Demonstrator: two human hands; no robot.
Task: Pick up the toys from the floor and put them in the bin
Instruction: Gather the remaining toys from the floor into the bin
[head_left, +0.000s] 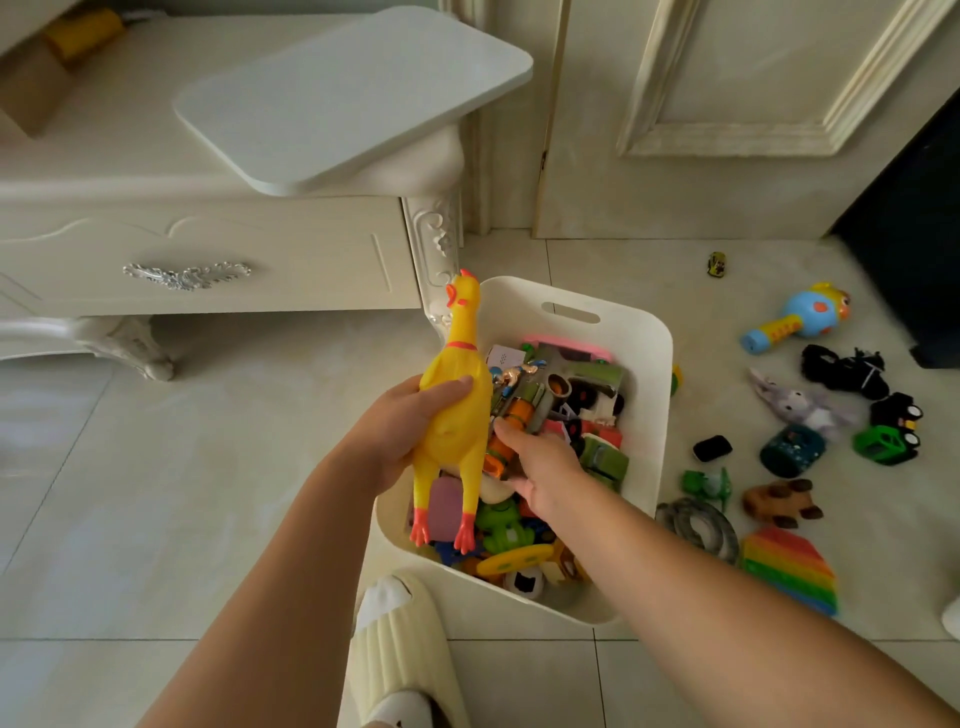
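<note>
Soft, even daylight, kinda washed out. Brighter sheen on the floor tiles (57, 431) at 9 o'clock, wide-angle bending at the edges.

Left hand (408, 428) grips a rubber chicken (458, 410) over the bin (652, 374); right hand (545, 467) lies among toys (605, 454) inside.

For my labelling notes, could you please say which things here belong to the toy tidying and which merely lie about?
Job: rubber chicken, bin, left hand, right hand, rainbow toy, blue rattle.
Lying about: white board, slipper, cabinet.
</note>
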